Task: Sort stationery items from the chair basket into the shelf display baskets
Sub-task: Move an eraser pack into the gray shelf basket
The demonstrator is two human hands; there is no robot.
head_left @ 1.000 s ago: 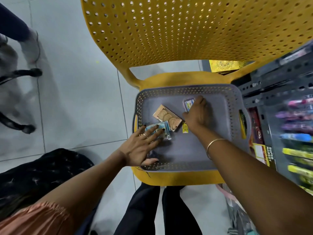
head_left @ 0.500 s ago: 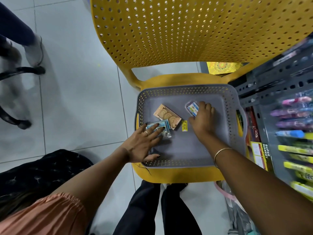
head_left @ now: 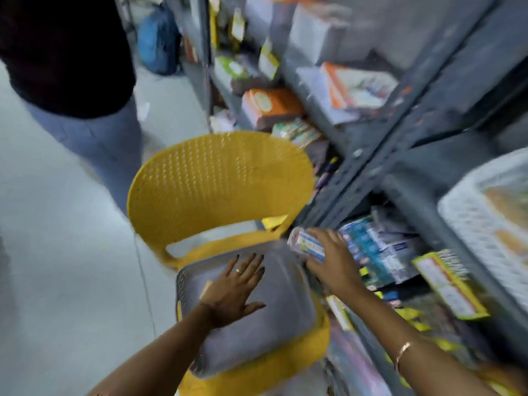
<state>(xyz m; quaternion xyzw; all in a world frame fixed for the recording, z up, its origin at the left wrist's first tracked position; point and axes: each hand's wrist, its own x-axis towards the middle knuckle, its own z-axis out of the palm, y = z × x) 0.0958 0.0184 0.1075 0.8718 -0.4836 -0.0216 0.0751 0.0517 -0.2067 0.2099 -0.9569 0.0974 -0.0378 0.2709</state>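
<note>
A grey perforated basket (head_left: 274,335) rests on the seat of a yellow chair (head_left: 220,178). My left hand (head_left: 234,290) lies flat inside the basket with fingers spread, over a tan packet whose corner (head_left: 206,288) shows by the palm. My right hand (head_left: 334,261) is lifted to the basket's right rim, shut on a small blue and white clear-wrapped packet (head_left: 307,244), just in front of the grey metal shelf (head_left: 400,132). The picture is blurred by motion.
The shelf on the right holds stacked packets, notebooks (head_left: 271,105) and a white woven basket (head_left: 485,224). A person in dark top and blue jeans (head_left: 94,132) stands on the tiled floor at the left, behind the chair. A blue bag (head_left: 158,41) sits far back.
The view swung up from the basket toward the shelf. My right hand lifted the small blue packet out of the basket to the right. My left hand stayed flat in the basket.
</note>
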